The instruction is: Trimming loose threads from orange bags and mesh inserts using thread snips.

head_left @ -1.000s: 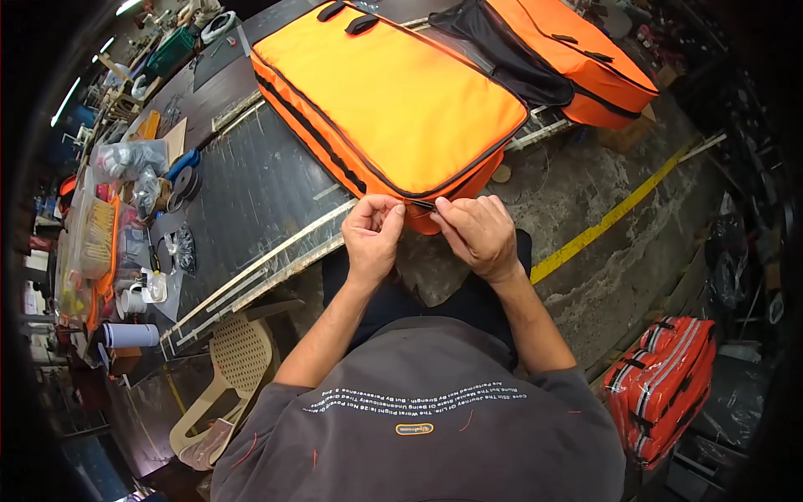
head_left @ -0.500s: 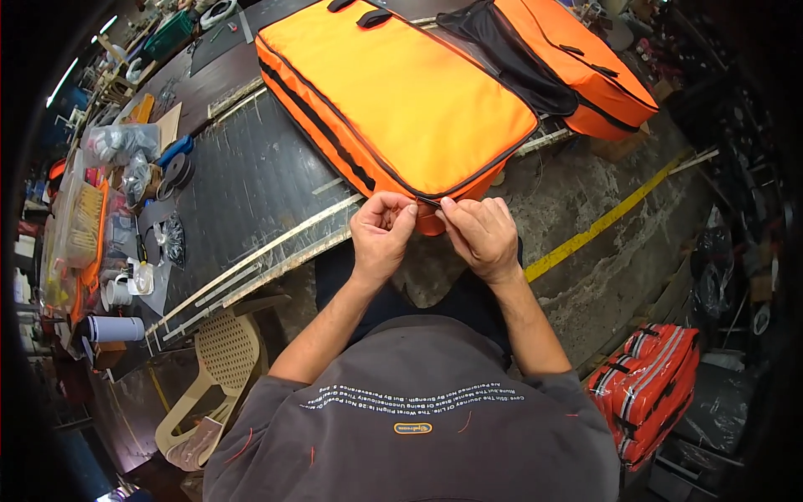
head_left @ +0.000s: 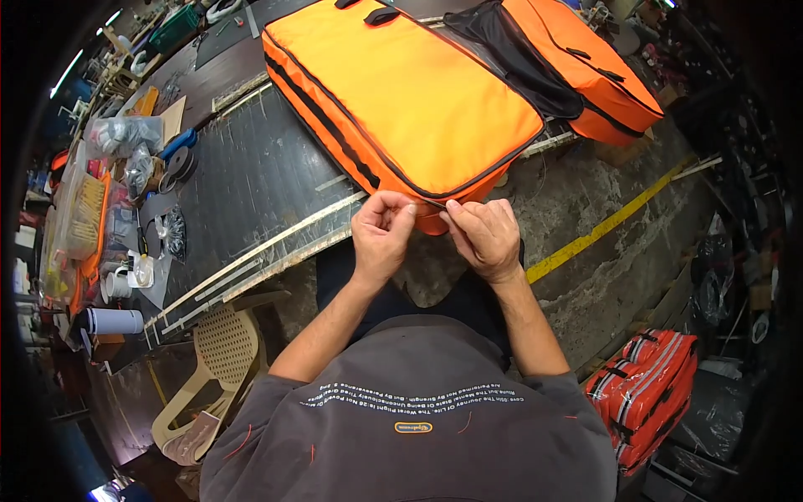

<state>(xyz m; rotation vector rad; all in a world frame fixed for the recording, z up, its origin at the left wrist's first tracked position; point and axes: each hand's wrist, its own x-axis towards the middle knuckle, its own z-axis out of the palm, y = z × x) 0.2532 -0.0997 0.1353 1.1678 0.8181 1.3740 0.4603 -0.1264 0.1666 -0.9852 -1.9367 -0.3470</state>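
Here, both hands are meeting at the near corner of the orange bag (head_left: 401,100), which is lying flat on the dark worktop (head_left: 251,180) with that corner jutting over the front edge. The left hand (head_left: 381,238) is curling its fingers (head_left: 393,209) in, thumb and forefinger pinching something small at the bag's black-piped seam (what exactly is too small to tell). The right hand (head_left: 485,238) is pressing its fingers (head_left: 456,213) closed on the same edge just beside the left, knuckles up, so the two sets of fingertips are almost touching.

Both forearms are coming up from the lower edge, elbows spreading outward and wrists angling in toward each other. The left wrist is bending slightly back; the right is lying straighter.

A second orange bag (head_left: 585,75) is lying beyond the first, with black fabric draping between them. A cream plastic chair (head_left: 217,368) is standing to the left below the worktop, and a red bag (head_left: 648,389) is sitting on the floor to the right, near a yellow floor line (head_left: 602,230).
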